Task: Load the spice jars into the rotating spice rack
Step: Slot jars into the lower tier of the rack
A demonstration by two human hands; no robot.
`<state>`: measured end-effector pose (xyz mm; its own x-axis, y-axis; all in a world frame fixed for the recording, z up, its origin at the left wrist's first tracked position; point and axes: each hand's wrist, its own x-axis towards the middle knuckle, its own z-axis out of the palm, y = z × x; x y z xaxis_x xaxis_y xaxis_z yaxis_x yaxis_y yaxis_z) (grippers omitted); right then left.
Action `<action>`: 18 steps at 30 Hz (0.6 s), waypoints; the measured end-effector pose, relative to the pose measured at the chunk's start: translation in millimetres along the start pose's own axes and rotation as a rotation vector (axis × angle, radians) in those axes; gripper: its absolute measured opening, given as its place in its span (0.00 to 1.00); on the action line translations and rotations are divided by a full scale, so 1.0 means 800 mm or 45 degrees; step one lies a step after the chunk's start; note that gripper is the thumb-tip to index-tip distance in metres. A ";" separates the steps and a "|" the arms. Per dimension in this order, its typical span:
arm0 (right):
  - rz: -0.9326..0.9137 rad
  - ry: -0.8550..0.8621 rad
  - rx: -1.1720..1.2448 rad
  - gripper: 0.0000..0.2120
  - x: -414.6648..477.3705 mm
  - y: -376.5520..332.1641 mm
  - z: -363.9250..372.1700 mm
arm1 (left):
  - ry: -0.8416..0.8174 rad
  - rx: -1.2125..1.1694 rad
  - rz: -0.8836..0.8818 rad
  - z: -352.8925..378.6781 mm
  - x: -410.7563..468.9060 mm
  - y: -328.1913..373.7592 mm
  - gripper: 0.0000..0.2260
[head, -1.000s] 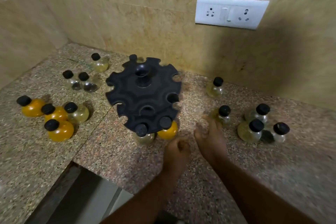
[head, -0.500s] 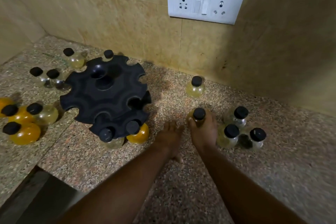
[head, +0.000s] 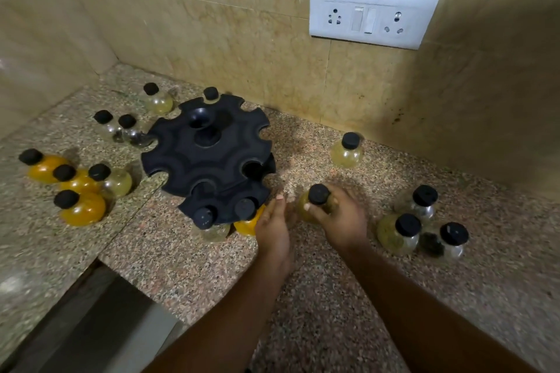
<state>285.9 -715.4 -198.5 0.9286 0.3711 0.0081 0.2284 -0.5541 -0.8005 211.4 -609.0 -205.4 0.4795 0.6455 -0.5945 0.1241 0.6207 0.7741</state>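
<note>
The black two-tier rotating spice rack [head: 209, 154] stands on the granite counter [head: 333, 297]. Its lower tier holds a pale jar [head: 209, 222] and an orange jar [head: 247, 221] at the near edge; another black cap [head: 211, 93] shows behind the rack. My right hand [head: 339, 221] is closed around a black-capped, yellow-green spice jar [head: 316, 198] just right of the rack. Beside the rack's near right edge is my left hand [head: 272, 227], fingers apart, holding nothing. Several more jars stand to the left [head: 80, 209] and right [head: 397, 233] of the rack.
A tiled wall runs close behind the rack, with a white socket panel [head: 368, 21] above the right side. One pale jar [head: 347, 151] stands alone near the wall. The counter drops off at a step at lower left [head: 91, 321].
My right hand reached the yellow-green jar, closed on it and carried it left toward the rack. The left hand opened and moved up beside the rack. The camera view shifted.
</note>
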 end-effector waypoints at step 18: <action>-0.278 -0.345 -0.179 0.27 -0.027 -0.097 0.083 | -0.067 -0.361 -0.362 -0.127 -0.017 0.064 0.16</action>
<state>228.7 -630.7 -176.4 0.7469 0.6649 -0.0043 0.4679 -0.5301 -0.7072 123.4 -540.7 -180.0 0.5055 0.4114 -0.7584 0.0174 0.8740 0.4857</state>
